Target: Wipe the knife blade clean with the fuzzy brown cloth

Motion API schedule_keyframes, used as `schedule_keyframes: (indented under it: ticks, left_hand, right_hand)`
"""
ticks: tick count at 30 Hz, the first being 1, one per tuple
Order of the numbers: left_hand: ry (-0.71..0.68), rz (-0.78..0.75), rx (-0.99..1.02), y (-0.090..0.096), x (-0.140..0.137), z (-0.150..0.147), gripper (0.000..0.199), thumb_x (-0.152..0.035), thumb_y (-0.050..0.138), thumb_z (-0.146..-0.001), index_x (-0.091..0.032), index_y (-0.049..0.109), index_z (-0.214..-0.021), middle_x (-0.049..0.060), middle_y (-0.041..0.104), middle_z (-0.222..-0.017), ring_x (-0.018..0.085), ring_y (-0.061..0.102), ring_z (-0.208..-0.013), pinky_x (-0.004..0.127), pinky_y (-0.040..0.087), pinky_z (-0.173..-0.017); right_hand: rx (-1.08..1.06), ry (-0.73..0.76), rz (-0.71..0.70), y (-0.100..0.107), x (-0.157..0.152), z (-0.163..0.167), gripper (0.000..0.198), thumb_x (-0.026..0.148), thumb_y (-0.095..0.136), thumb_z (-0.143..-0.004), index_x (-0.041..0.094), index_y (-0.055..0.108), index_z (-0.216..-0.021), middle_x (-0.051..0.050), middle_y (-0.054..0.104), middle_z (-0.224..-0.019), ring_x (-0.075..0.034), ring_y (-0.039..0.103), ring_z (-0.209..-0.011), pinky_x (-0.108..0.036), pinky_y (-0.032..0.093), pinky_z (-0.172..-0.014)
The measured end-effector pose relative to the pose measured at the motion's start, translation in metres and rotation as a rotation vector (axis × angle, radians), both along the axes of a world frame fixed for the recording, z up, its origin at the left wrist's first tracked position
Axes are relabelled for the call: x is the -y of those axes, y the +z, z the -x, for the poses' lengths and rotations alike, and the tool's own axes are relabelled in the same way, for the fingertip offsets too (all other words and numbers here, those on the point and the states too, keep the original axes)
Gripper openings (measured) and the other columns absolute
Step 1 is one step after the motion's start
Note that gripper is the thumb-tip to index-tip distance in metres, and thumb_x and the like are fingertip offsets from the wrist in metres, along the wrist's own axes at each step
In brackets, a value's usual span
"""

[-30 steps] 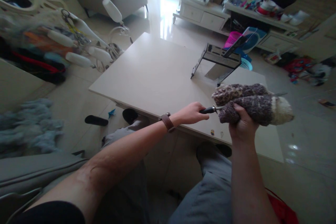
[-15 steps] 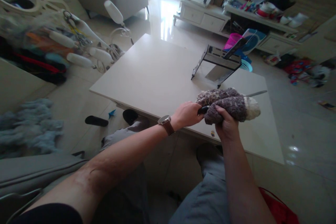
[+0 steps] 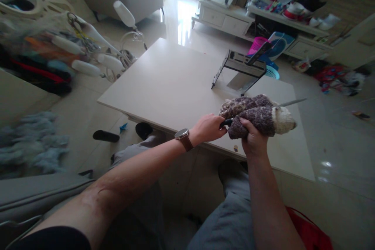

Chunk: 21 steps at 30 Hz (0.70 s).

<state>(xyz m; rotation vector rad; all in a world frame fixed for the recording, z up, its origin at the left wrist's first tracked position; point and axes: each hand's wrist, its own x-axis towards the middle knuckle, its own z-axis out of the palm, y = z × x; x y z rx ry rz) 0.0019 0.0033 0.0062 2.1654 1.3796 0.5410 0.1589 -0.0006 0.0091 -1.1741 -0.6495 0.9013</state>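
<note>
My left hand (image 3: 209, 127), with a watch on its wrist, is closed around the black handle (image 3: 226, 122) of a knife. The knife's narrow grey blade (image 3: 293, 102) sticks out to the right past a fuzzy brown and cream cloth (image 3: 259, 119). The middle of the blade is hidden by the cloth. My right hand (image 3: 254, 138) grips the cloth from below, thumb on top, just right of my left hand. Both hands are above the near edge of a white table (image 3: 164, 82). Behind the cloth stands a grey knife stand (image 3: 244, 64) with a black handle rising from it.
A tiny figure (image 3: 236, 148) lies at the table's near edge. Beyond the table are a pink basket (image 3: 258, 45), a light-blue basket (image 3: 272, 72) and a white cabinet (image 3: 222, 19). A lamp with white shades (image 3: 111, 62) lies at the left, near grey fluffy material (image 3: 32, 140).
The cloth's cream end and the blade tip have shifted a little to the right, with the tip showing further out. Both hands keep their grip; the view has moved slightly.
</note>
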Motion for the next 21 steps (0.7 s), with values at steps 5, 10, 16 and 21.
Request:
schedule_keyframes:
  ticks: [5, 10, 16, 21]
  left_hand:
    - [-0.017, -0.028, 0.003, 0.003, 0.000, 0.001, 0.024, -0.031, 0.059, -0.087, -0.018, 0.079, -0.091, 0.014, 0.079, -0.088, 0.026, 0.074, -0.083, 0.034, 0.050, -0.073]
    - [-0.025, -0.025, -0.013, 0.005, -0.002, 0.005, 0.025, -0.031, 0.058, -0.087, -0.019, 0.080, -0.087, 0.013, 0.078, -0.084, 0.026, 0.072, -0.080, 0.034, 0.048, -0.071]
    - [-0.043, -0.022, -0.046, 0.010, -0.002, 0.009, 0.026, -0.029, 0.057, -0.086, -0.019, 0.081, -0.087, 0.013, 0.078, -0.082, 0.025, 0.071, -0.077, 0.034, 0.045, -0.067]
    - [-0.073, -0.042, -0.044, 0.013, -0.002, 0.009, 0.026, -0.029, 0.056, -0.086, -0.020, 0.080, -0.084, 0.013, 0.078, -0.081, 0.024, 0.070, -0.074, 0.034, 0.043, -0.064]
  right_hand:
    - [-0.054, -0.037, 0.002, 0.006, -0.002, -0.004, 0.043, 0.013, 0.092, -0.046, 0.019, 0.073, -0.085, 0.003, 0.076, -0.091, -0.021, 0.075, -0.088, -0.040, 0.069, -0.085]
    - [-0.095, -0.052, -0.022, 0.010, -0.007, -0.014, 0.042, 0.010, 0.089, -0.048, 0.019, 0.071, -0.085, 0.003, 0.075, -0.090, -0.019, 0.075, -0.089, -0.033, 0.068, -0.080]
    - [-0.172, -0.090, -0.061, 0.007, -0.017, -0.042, 0.034, 0.009, 0.080, -0.057, 0.020, 0.068, -0.087, 0.003, 0.073, -0.091, -0.017, 0.074, -0.088, -0.028, 0.068, -0.074]
    - [-0.243, -0.145, -0.201, 0.009, -0.024, -0.063, 0.029, 0.008, 0.069, -0.066, 0.023, 0.069, -0.090, 0.003, 0.073, -0.101, -0.018, 0.077, -0.096, -0.032, 0.069, -0.076]
